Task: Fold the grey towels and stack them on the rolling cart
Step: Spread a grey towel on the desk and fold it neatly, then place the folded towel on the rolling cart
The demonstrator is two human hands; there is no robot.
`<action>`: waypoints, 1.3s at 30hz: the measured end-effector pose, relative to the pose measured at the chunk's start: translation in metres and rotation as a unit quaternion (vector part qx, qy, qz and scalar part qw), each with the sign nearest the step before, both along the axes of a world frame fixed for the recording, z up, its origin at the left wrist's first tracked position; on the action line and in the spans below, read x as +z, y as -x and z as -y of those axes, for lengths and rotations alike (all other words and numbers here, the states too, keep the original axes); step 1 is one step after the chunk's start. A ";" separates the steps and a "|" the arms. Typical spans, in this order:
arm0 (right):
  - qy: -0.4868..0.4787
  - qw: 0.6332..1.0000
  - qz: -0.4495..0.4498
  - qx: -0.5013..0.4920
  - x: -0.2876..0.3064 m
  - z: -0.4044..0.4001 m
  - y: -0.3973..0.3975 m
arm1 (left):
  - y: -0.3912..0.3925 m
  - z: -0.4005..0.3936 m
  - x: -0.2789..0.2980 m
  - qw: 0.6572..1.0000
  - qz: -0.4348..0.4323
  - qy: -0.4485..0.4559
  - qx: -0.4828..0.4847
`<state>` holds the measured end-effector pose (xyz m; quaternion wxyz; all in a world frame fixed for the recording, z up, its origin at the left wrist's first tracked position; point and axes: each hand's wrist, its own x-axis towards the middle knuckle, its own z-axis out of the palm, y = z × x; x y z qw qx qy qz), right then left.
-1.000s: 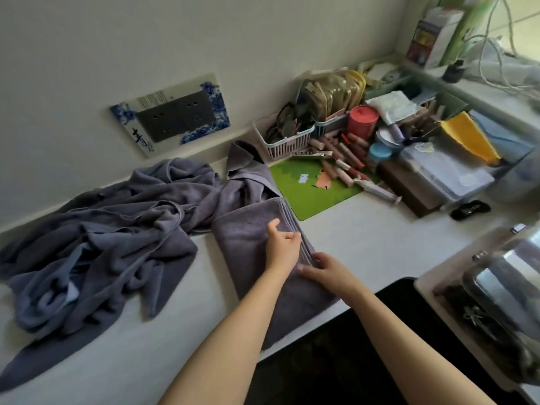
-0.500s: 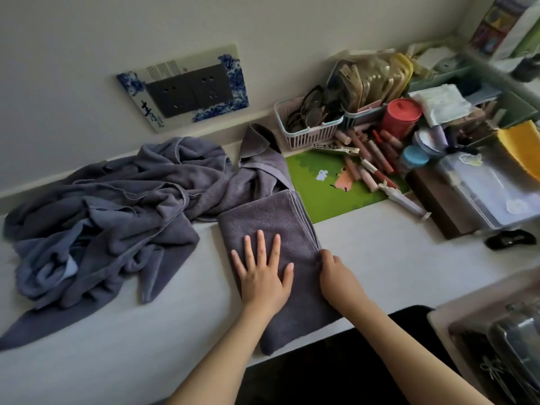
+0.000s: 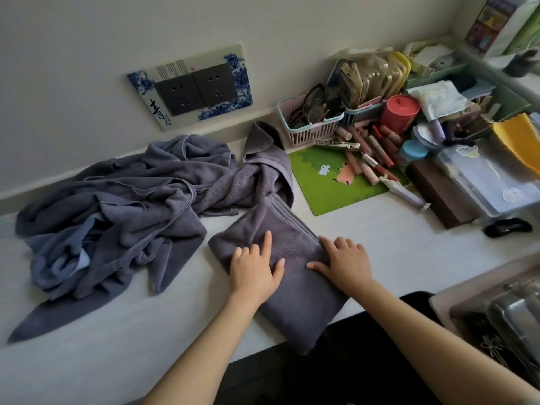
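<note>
Folded grey towel [image 3: 295, 276] has turned askew since earlier; your left hand [image 3: 255, 271] and right hand [image 3: 344, 264] press it flat-palmed. Unfolded towels [image 3: 117, 217] crowd its left.

Dim, soft daylight from the right; wide-angle edge distortion.

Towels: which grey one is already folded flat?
The folded towel at the counter's front edge, under both hands; the crumpled towels lie heaped to its left.
</note>
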<state>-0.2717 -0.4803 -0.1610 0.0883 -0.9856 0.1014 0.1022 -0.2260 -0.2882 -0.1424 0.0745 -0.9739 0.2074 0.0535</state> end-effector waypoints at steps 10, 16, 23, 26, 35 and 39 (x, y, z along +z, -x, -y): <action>-0.037 0.988 0.071 -0.136 0.013 -0.023 0.001 | 0.013 -0.057 -0.003 0.983 0.045 0.158 0.081; -0.209 0.938 0.017 -0.278 0.010 -0.022 0.039 | 0.015 -0.072 -0.012 0.859 -0.144 0.394 0.295; -0.335 0.902 0.029 -0.270 0.031 -0.021 0.018 | 0.002 -0.084 0.010 0.801 -0.174 0.428 0.380; -0.371 0.907 0.048 -0.196 0.055 -0.035 -0.016 | -0.007 -0.106 0.041 0.812 -0.082 0.434 0.381; -0.377 0.916 0.116 0.066 0.171 -0.132 -0.131 | -0.016 -0.200 0.162 0.738 0.133 0.493 0.441; -0.404 0.894 0.117 0.157 0.226 -0.191 -0.162 | -0.006 -0.252 0.214 0.699 0.194 0.518 0.453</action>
